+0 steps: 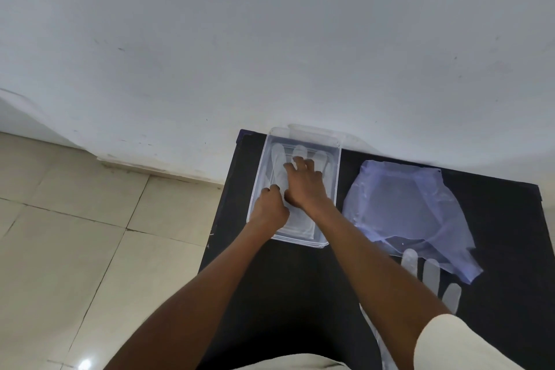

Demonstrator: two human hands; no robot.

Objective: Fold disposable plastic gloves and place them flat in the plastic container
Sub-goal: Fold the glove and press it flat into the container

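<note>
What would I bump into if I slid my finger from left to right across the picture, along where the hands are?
Tiled floor → black table edge → clear plastic container → left hand → right hand inside it, pressing a glove → crumpled bluish plastic bag → more black table.

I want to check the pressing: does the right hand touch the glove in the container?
Touching. The head view shows the right hand lying flat on the glove, no gap.

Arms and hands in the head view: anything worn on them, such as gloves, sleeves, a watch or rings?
Both hands, left and right, are bare, with no gloves. Forearms are uncovered; no watch or rings show. A short cream sleeve covers the right upper arm.
</note>
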